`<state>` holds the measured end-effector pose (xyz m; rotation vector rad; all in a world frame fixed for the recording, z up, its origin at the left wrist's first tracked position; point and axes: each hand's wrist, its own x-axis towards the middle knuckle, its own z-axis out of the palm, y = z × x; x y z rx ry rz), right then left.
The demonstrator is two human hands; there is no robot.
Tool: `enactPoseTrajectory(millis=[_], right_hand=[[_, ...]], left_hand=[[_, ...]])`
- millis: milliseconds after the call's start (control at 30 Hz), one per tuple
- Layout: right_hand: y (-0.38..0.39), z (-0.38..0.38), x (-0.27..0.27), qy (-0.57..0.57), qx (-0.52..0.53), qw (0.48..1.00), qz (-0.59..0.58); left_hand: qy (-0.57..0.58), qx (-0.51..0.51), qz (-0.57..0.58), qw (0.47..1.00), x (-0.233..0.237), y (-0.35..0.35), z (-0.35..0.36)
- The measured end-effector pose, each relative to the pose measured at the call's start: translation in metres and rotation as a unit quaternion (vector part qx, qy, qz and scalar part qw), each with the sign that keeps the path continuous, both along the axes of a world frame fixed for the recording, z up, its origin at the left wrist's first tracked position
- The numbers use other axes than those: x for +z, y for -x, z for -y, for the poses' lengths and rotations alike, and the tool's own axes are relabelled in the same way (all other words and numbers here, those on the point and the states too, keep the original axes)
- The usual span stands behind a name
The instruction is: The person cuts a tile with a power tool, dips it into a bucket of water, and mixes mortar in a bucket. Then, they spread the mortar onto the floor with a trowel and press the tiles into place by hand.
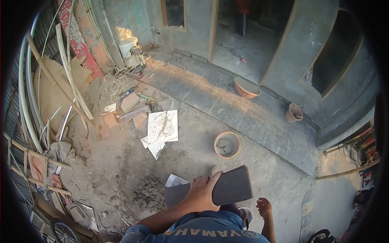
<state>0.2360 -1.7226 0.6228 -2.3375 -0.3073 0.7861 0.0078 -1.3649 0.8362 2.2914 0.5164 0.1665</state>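
My left hand (202,190) is closed over the middle of a long dark grey tile (233,186), gripping it with the fingers across its top face. The tile lies slantwise in front of my body, and a brown edge shows at its right end. To the right of it, apart from the tile, my right hand (264,207) hangs with loosely bent fingers and nothing plain to see in them. A heap of wet mortar (150,193) lies on the ground left of the tile. Ahead stands a bucket (227,146) with grey mix inside.
White tile pieces (163,125) lie ahead on the ground, near bricks, tools and a coiled cable (116,86). A dark tiled step (210,97) carries a basin (246,87) and a small bucket (294,113). Poles (71,73) lean at left. A person (242,18) stands beyond the doorway.
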Motion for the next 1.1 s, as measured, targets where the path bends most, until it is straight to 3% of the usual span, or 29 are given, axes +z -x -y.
enactPoseTrajectory(millis=[67, 133, 233, 300, 333, 400, 433, 467, 500, 600, 633, 800, 900, 1000, 1067, 1100], right_hand=[[-0.051, -0.061, 0.045, 0.001, -0.025, 0.999, -0.027], [-0.117, -0.108, 0.057, -0.039, -0.032, 0.997, -0.062], [-0.186, -0.211, 0.124, -0.083, 0.012, 0.994, -0.072], [-0.215, -0.277, 0.177, -0.204, 0.061, 0.962, -0.169], [-0.229, -0.308, 0.195, -0.206, 0.063, 0.961, -0.172], [-0.249, -0.358, 0.222, -0.258, 0.177, 0.900, -0.304], [-0.255, -0.379, 0.230, -0.257, 0.177, 0.898, -0.310], [-0.260, -0.398, 0.236, -0.279, 0.227, 0.862, -0.359], [-0.265, -0.417, 0.239, -0.301, 0.277, 0.819, -0.403], [-0.271, -0.464, 0.239, -0.214, 0.339, 0.807, -0.434], [-0.269, -0.477, 0.231, -0.225, 0.296, 0.777, -0.508], [-0.269, -0.547, 0.209, -0.223, 0.205, 0.758, -0.578], [-0.280, -0.592, 0.182, -0.207, 0.157, 0.771, -0.581], [-0.293, -0.664, 0.175, -0.211, 0.211, 0.778, -0.552], [-0.294, -0.715, 0.181, -0.163, 0.192, 0.799, -0.546], [-0.296, -0.736, 0.185, -0.193, 0.317, 0.835, -0.407]], left_hand=[[0.002, -0.045, -0.050, 0.998, -0.001, -0.040, -0.028], [0.011, -0.029, -0.054, 0.998, -0.008, -0.075, -0.053], [-0.012, -0.022, -0.086, 0.996, -0.010, -0.137, -0.098], [-0.016, -0.010, -0.091, 0.996, 0.004, -0.171, -0.127], [-0.019, -0.005, -0.097, 0.995, 0.011, -0.184, -0.141], [-0.040, 0.003, -0.111, 0.993, 0.024, -0.207, -0.165], [-0.057, 0.011, -0.120, 0.991, 0.029, -0.217, -0.175], [-0.055, 0.012, -0.124, 0.991, 0.034, -0.225, -0.185], [-0.088, 0.008, -0.135, 0.987, 0.037, -0.234, -0.198], [-0.128, 0.016, -0.157, 0.979, 0.032, -0.253, -0.232], [-0.142, 0.010, -0.146, 0.979, 0.030, -0.259, -0.245], [-0.143, 0.010, -0.118, 0.983, 0.005, -0.280, -0.310], [-0.086, 0.003, -0.123, 0.989, -0.013, -0.297, -0.361], [-0.044, -0.013, -0.133, 0.990, -0.037, -0.314, -0.430], [-0.057, -0.049, -0.117, 0.990, -0.044, -0.319, -0.485], [-0.044, -0.038, -0.113, 0.992, -0.044, -0.322, -0.509]])
